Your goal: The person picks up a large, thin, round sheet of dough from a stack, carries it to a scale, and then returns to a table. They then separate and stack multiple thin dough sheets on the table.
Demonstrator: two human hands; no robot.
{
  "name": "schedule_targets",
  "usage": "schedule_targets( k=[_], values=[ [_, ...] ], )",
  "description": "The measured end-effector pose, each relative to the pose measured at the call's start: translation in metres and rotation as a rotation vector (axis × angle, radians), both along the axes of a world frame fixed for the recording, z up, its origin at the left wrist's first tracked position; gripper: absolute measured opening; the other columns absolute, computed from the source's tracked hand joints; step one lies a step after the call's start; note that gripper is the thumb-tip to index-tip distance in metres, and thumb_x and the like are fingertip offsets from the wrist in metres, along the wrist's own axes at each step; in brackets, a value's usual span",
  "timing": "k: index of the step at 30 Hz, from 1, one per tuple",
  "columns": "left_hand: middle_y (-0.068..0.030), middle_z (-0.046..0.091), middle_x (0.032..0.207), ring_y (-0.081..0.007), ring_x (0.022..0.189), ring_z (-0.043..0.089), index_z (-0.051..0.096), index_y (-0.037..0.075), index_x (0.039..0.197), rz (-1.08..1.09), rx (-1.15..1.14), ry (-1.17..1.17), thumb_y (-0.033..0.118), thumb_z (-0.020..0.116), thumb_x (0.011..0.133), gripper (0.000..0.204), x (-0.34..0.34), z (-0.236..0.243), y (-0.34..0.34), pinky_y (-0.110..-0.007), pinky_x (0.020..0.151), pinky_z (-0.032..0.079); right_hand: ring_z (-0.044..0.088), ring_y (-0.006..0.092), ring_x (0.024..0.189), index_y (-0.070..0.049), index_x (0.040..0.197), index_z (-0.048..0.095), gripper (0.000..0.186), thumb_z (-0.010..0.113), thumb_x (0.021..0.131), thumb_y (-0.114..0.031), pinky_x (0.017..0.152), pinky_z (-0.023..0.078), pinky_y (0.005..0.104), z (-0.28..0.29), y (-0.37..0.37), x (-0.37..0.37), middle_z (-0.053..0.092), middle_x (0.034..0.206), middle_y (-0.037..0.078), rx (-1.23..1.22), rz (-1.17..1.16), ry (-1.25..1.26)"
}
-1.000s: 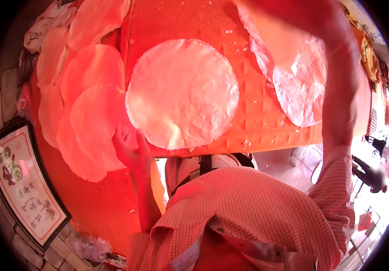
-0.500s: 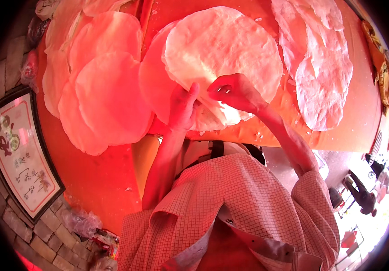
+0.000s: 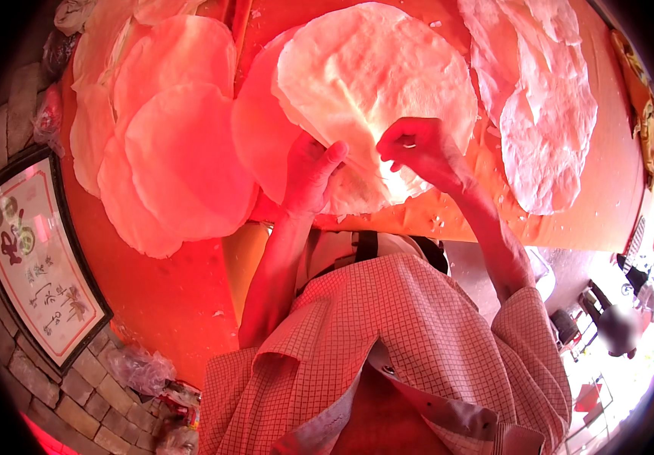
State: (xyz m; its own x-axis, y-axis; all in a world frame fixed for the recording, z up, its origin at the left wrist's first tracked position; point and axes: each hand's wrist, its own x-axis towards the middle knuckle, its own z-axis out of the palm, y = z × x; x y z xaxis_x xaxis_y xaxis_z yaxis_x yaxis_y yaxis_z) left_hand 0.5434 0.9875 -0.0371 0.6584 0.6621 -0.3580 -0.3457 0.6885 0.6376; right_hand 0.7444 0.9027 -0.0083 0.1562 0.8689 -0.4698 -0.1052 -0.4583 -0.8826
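A large, thin round flatbread, pale and wrinkled, lies over another round at the middle of the orange-red table. At its near left edge, my left hand is closed with the thumb up; its other fingers are partly hidden, and the flatbread's edge appears to run into its grip. My right hand hovers over the near right part, thumb and fingers curled into a pinch, a ring showing on one finger. Whatever sits between those fingertips is too small to tell. Bright light falls on the sheet below that hand.
Overlapping smooth rounds are spread at left. A crinkled stack of sheets lies at right. Crumbs dot the orange-red table. Beyond its left edge are a framed sign and plastic bags. People stand far off at lower right.
My right hand has moved right, away from my left hand, and the gap between them has widened. My left hand stays nearly in place at the flatbread's edge.
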Motion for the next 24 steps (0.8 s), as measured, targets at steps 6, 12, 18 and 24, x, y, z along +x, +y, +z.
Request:
schedule_targets(
  k=[6,12,18,24],
  values=[
    [-0.0070,0.063,0.108,-0.0163,0.096,0.062,0.051,0.000,0.124,-0.006,-0.053,-0.012,0.018,0.075,0.085,0.049,0.000,0.010,0.000,-0.029,0.082,0.052,0.066,0.0176,0.076,-0.001,0.097,0.068,0.036,0.084,0.071,-0.022,0.066,0.053,0.0311,0.016,-0.001,-0.028,0.068,0.086,0.011,0.307,0.106,-0.434],
    [-0.0074,0.063,0.110,-0.0171,0.097,0.063,0.052,0.000,0.123,-0.020,-0.040,-0.022,0.013,0.073,0.086,0.045,-0.003,-0.002,0.002,-0.030,0.083,0.052,0.067,0.0160,0.075,-0.001,0.085,0.069,0.011,0.073,0.079,-0.008,0.066,0.052,0.0281,0.010,-0.001,-0.012,0.069,0.083,0.009,0.111,0.065,-0.152],
    [-0.0070,0.062,0.111,-0.0157,0.099,0.061,0.053,0.000,0.123,0.033,0.031,0.085,0.003,0.069,0.086,0.041,0.007,0.010,-0.001,-0.028,0.085,0.051,0.067,0.0259,0.064,-0.002,0.091,0.060,0.005,0.060,0.085,-0.003,0.057,0.051,0.0336,0.000,-0.009,-0.022,0.066,0.072,0.013,0.269,-0.165,-0.548],
    [-0.0075,0.060,0.117,-0.0189,0.107,0.060,0.051,0.001,0.126,0.151,-0.070,0.250,0.002,0.063,0.088,0.040,-0.022,-0.052,-0.008,-0.032,0.091,0.051,0.063,0.0341,0.058,-0.006,0.100,0.056,0.018,0.062,0.085,-0.013,0.052,0.050,0.0417,-0.010,-0.008,-0.046,0.062,0.067,0.015,0.388,-0.140,-0.925]
  ],
)
